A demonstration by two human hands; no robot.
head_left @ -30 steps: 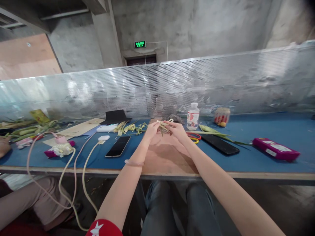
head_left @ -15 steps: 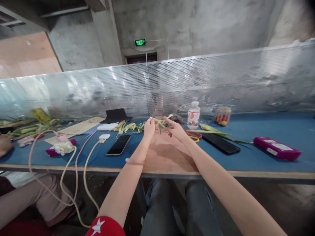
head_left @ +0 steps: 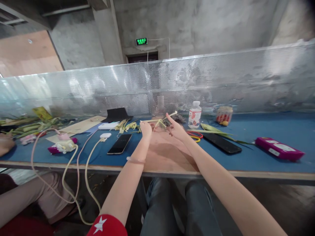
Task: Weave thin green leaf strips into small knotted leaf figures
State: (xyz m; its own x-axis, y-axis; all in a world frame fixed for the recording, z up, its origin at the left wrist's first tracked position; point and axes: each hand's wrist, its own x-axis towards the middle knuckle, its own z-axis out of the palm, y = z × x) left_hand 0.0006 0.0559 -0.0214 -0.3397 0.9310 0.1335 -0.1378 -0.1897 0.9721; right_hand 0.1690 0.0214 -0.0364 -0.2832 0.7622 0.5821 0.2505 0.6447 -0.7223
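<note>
Between my two hands, pale green-yellow leaf strips [head_left: 161, 122] cross and look knotted or folded at their middle. My left hand [head_left: 147, 129] is closed on one end, which sticks out past the thumb. The other end lies in my right hand [head_left: 177, 130], pinched near the thumb, with a pale tip rising above it. Some of the right fingers are hidden. Just behind my right hand lies a dark grey fibrous bundle [head_left: 180, 118]. A brown board [head_left: 169, 154] is under both hands. Left of my left hand are yellowish leaf pieces [head_left: 126, 126].
A bottle [head_left: 195, 114], a jar [head_left: 224, 115], red and yellow rings [head_left: 196, 135], a black phone [head_left: 222, 144] and a purple packet [head_left: 279, 149] stand or lie to the right. Leftward are another phone [head_left: 119, 144], cables [head_left: 88, 170] and a co-worker's hand [head_left: 6, 144].
My hands have drawn apart, the left one moving slightly left. The strips between them are now stretched out, with longer ends showing.
</note>
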